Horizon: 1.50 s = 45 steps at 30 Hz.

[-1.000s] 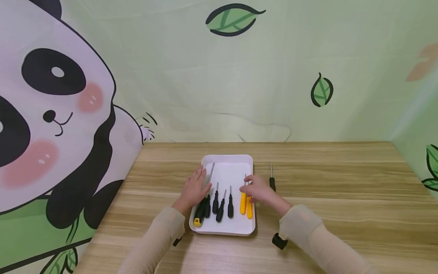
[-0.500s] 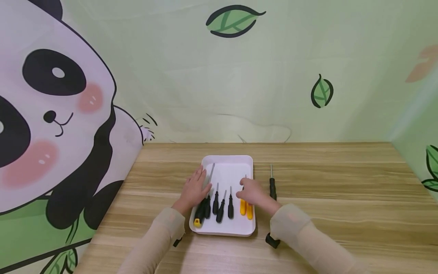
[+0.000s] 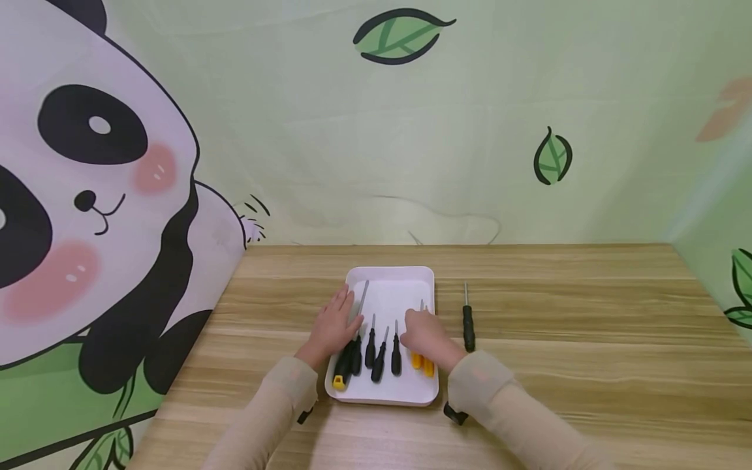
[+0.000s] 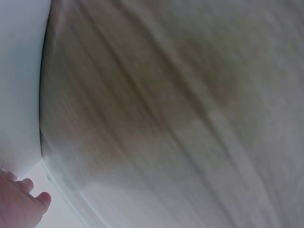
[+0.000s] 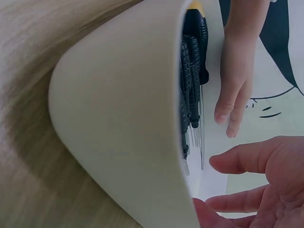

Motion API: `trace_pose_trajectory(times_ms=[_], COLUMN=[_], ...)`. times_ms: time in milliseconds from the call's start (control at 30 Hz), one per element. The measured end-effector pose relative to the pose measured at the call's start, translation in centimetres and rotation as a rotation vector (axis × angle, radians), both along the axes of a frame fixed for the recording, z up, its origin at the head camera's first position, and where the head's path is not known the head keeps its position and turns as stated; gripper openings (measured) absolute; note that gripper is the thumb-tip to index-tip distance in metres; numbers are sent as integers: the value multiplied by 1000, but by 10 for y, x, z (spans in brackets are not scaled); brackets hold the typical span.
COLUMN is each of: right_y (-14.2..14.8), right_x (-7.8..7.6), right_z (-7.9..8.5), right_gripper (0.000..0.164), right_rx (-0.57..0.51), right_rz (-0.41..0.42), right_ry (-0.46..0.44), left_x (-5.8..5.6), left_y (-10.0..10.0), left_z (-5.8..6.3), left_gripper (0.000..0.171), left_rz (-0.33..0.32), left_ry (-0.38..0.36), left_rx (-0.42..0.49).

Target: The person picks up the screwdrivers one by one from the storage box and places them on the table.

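A white tray on the table holds several screwdrivers. My left hand rests along its left rim with straight fingers, beside a large black screwdriver with a yellow end. Over the tray's right side, my right hand partly covers two yellow-handled screwdrivers. Its fingertips are near the tip of a black screwdriver. In the right wrist view, the right thumb and fingers stand apart, with nothing seen between them. More black screwdrivers lie in the tray's middle.
Right of the tray, a loose black screwdriver lies on the wooden table. Behind the table hangs a pale green backdrop printed with leaves and a panda. The tray's outer wall fills much of the right wrist view.
My right hand has moved left and slightly down over the yellow handles, toward the black screwdrivers, uncovering the loose screwdriver's handle. My left hand has stayed at the rim.
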State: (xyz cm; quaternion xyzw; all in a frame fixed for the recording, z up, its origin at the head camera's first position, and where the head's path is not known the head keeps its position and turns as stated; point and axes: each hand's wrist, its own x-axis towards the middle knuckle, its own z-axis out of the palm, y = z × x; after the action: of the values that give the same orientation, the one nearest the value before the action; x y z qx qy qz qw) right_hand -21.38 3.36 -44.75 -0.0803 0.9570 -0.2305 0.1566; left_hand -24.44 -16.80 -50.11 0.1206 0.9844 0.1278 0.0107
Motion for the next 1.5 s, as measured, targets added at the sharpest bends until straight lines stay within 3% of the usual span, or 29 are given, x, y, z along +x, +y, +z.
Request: trace_pose_trajectory(times_ms=[267,700,967,1200,1500], right_y=[-6,-13,-15,-15,-15], right_x=[-1,2,7,10,12], right_z=[-5,-9,-14,-16,-19], right_gripper=[22,20,22,13,7], right_rx=[104,111,148,153,121], right_rz=[-12,-46,-16,3,9], right_ry=[30,109,183,239,238], left_x=[0,1,1,1,2], left_y=[0,-1,-1,-1,0], left_z=[0,0,0,-1,1], left_gripper=[63,62,62,61,62], left_rz=[0,-2,-14,-13,-1], left_ry=[-6,-4,11,12,-6], left_rx=[-2,3,2,-2,16])
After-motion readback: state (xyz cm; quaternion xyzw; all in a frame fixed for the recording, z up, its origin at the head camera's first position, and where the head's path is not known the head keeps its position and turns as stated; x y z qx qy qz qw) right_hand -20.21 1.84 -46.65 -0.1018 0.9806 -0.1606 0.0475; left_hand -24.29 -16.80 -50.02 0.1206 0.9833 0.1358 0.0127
